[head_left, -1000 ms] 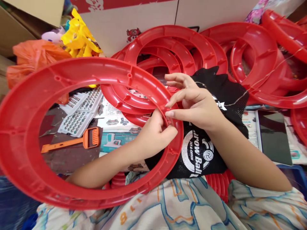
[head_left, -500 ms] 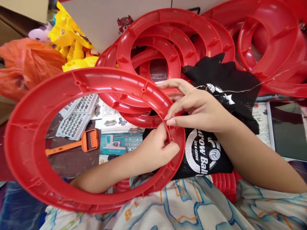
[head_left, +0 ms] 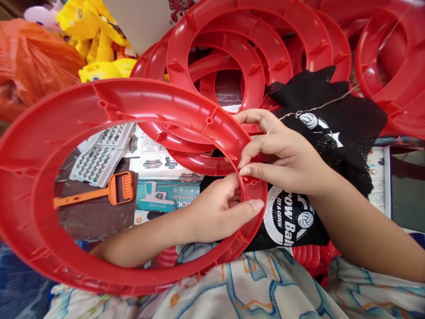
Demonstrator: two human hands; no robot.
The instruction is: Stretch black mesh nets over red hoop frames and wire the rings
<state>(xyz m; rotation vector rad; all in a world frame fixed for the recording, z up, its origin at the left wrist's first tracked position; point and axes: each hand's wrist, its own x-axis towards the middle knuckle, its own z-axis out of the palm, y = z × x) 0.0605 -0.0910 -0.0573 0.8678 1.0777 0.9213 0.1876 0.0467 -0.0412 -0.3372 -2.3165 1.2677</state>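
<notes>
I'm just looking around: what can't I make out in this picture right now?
In the head view:
1. Left hand: some fingertips, hidden by the hand itself and the front red ring.
2. Right hand: whether its fingertips pinch anything; they cover the spot.
3. Black cloth: some lettering, covered by the right hand.
4. Orange bag: cut off by the left edge.
</notes>
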